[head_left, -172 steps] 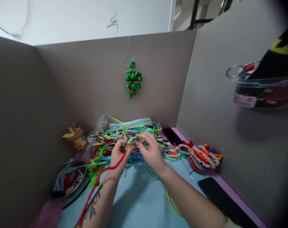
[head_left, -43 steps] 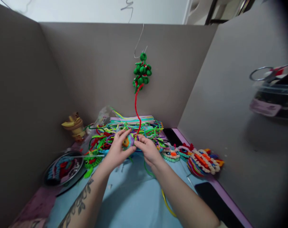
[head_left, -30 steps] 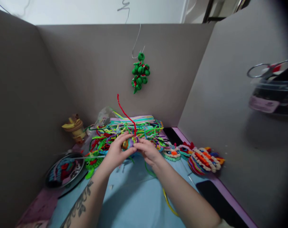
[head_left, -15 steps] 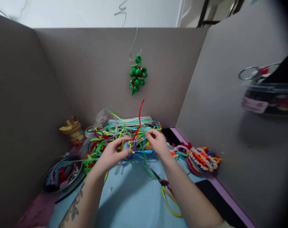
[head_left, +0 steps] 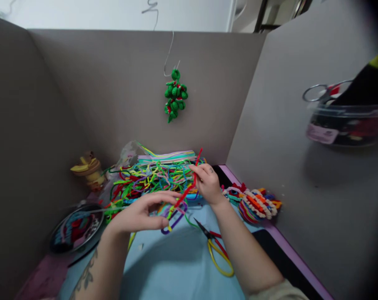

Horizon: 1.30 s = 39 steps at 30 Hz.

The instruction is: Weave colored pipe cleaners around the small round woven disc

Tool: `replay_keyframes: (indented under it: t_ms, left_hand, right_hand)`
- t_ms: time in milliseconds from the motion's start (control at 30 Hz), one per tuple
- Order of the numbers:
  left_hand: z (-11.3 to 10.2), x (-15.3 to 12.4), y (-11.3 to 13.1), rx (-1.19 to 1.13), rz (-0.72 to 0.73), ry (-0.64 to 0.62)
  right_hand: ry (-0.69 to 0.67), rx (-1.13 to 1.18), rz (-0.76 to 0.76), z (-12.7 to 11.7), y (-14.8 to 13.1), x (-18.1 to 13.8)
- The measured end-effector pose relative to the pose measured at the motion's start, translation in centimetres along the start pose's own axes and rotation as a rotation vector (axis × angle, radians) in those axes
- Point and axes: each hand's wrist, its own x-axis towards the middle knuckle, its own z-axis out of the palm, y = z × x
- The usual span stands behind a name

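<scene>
A small bent piece of purple, yellow and pink pipe cleaner [head_left: 175,225] sits at my left hand [head_left: 140,213], between its thumb and fingertips. From that piece a red pipe cleaner [head_left: 185,192] runs up and to the right. My right hand [head_left: 209,185] pinches the red strand partway along, and its free tip sticks up above the fingers. How the red strand joins the coloured piece is too small to make out. Behind both hands spreads a tangled pile of many-coloured pipe cleaners [head_left: 157,175].
Yellow-and-red-handled scissors [head_left: 218,250] lie by my right forearm. Colourful pipe-cleaner work [head_left: 259,206] sits at the right, and a round tin [head_left: 78,227] at the left. A green ornament [head_left: 175,96] hangs on the back panel. A clear holder [head_left: 341,125] with scissors is on the right panel.
My right hand has closed on the red pipe cleaner, which now leans to the right instead of standing nearly upright. The left hand and the coloured piece are lower and nearer.
</scene>
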Motion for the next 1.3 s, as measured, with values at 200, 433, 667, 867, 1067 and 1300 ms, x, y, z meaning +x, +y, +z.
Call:
replay_keyframes:
  t_ms: [200,433,667,867,1067,1300]
  left_hand:
    - [-0.9,-0.8,-0.1,-0.084,0.063,0.018]
    - [-0.8,0.2,-1.1,-0.049,-0.119,0.358]
    - [-0.4,1.0,-2.1,-0.03,-0.21,0.398]
    - [0.1,1.2,-1.9,-0.088,-0.232,0.307]
    - [0.6,1.5,-2.2,-0.105,-0.204,0.302]
    - [0.9,2.0,-2.8,-0.102,-0.155,0.378]
  right_hand:
    - [0.019,0.026,0.136,-0.3,1.0,0.0]
    - [0.0,0.467,0.536,-1.8,-3.3,1.9]
    - [0.038,0.967,0.913,-1.8,-7.0,2.6]
    - [-0.121,0.958,0.923,-1.2,-7.6,2.8]
    - [-0.285,0.941,0.863,-0.6,-8.3,2.6]
    - [-0.287,0.881,0.916,0.5,-8.9,1.7]
